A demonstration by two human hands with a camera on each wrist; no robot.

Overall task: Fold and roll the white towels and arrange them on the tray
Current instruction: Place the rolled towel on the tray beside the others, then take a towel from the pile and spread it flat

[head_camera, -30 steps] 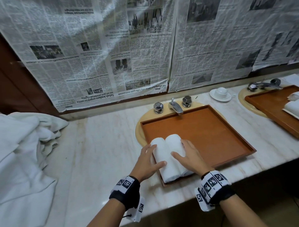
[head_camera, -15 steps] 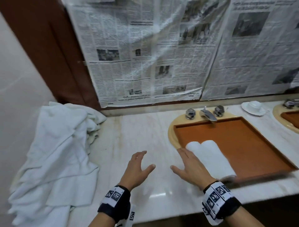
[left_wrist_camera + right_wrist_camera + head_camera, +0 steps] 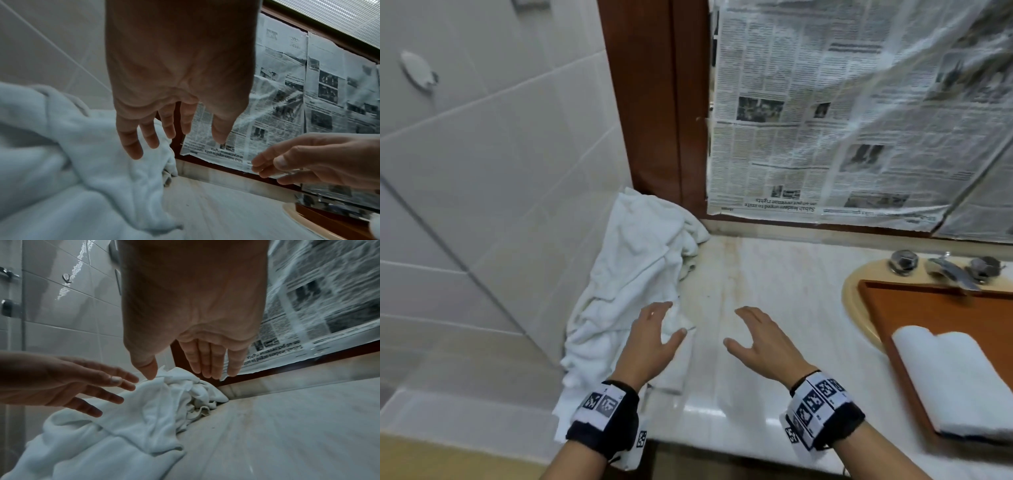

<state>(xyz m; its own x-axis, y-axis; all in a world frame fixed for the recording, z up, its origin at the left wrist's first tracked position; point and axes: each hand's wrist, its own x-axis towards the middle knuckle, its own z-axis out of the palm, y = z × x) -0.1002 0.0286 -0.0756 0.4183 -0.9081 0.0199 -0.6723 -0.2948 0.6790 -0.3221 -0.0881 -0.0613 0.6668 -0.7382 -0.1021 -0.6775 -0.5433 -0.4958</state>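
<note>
A heap of crumpled white towels (image 3: 633, 284) (image 3: 68, 170) (image 3: 127, 421) lies on the marble counter against the tiled wall at the left. My left hand (image 3: 654, 337) (image 3: 164, 129) hovers over the heap's right edge, fingers spread, holding nothing. My right hand (image 3: 755, 337) (image 3: 197, 363) floats above bare counter just right of the heap, fingers straight and empty. Two rolled white towels (image 3: 959, 377) lie side by side at the near left of the brown wooden tray (image 3: 928, 305) on the right.
The tray sits over a beige sink (image 3: 854, 301) with a chrome tap (image 3: 952, 272) behind it. Newspaper sheets (image 3: 842, 120) cover the wall behind, next to a brown wooden frame (image 3: 654, 102). The counter's front edge (image 3: 722, 442) runs just below my wrists.
Both hands left the rolled towels on the tray and swung left across the counter toward the towel heap. The view turned left with them.
</note>
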